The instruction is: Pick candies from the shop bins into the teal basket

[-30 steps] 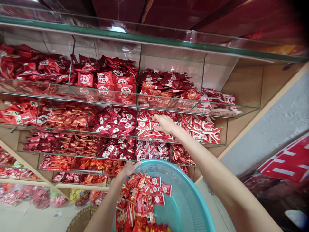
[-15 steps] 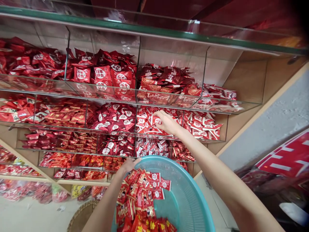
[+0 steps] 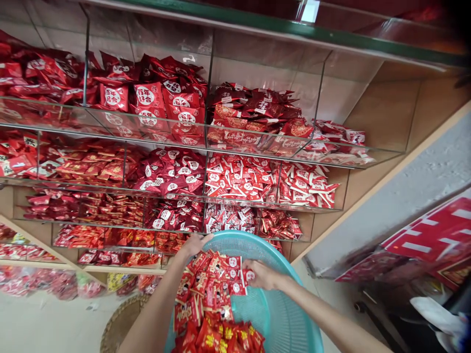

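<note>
A turquoise plastic basket is at the bottom centre, with small red packets heaped on its left side. My left hand grips the basket's upper left rim. Inside the basket, my right hand is closed on a red packet with a white round label, beside similar packets. Behind the basket, a shelf compartment holds red and white packets.
Glass-fronted shelves with red packets in divided compartments fill the view ahead. A woven basket stands on the floor at lower left. At right are a grey wall and a red and white sign.
My right hand has moved from the shelf compartment down into the basket, now with a packet in its fingers. My left hand stays on the rim. The view has shifted slightly.
</note>
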`<state>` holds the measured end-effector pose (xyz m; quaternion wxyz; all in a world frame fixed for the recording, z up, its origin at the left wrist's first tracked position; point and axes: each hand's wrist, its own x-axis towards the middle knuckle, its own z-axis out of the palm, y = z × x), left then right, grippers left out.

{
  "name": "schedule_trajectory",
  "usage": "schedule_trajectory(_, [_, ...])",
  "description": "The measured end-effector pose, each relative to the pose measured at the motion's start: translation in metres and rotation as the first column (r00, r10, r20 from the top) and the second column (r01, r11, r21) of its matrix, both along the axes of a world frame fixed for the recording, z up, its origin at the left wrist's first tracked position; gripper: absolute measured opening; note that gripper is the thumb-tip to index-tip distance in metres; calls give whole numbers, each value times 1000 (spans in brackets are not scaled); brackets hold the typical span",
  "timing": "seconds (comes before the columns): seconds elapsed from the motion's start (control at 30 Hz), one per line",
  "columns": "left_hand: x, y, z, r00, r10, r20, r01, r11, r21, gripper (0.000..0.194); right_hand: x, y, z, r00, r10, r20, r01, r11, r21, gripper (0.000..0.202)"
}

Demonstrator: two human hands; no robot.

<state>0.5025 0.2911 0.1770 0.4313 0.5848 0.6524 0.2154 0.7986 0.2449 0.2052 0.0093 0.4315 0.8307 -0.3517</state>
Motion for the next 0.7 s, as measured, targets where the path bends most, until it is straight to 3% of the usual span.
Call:
schedule_trajectory(0.07, [0, 0, -1, 1000, -3, -6, 3, 1000, 7, 74, 1, -3, -15, 1000, -26, 2, 26, 1000, -8, 35])
schedule_trajectory(0.17, [0, 0, -1, 1000, -11, -12, 11, 1000, 9, 74, -6, -8, -19, 998, -54, 24, 53, 998, 40, 36])
schedule_trajectory(0.33, [1, -1, 3, 998, -26, -62, 28, 999, 25, 71, -20, -17, -15, 987, -107, 117, 97, 991, 88, 43])
schedule_trajectory(0.5, [2, -2, 7, 996, -22, -82, 22, 1000, 5, 70, -26, -27, -5, 948, -66, 311, -5, 975, 223, 44])
schedule_trajectory(0.7, [1, -1, 3, 996, -24, -82, 26, 999, 23, 70, -29, -30, -1, 918, -91, 386, -38, 948, 316, 38])
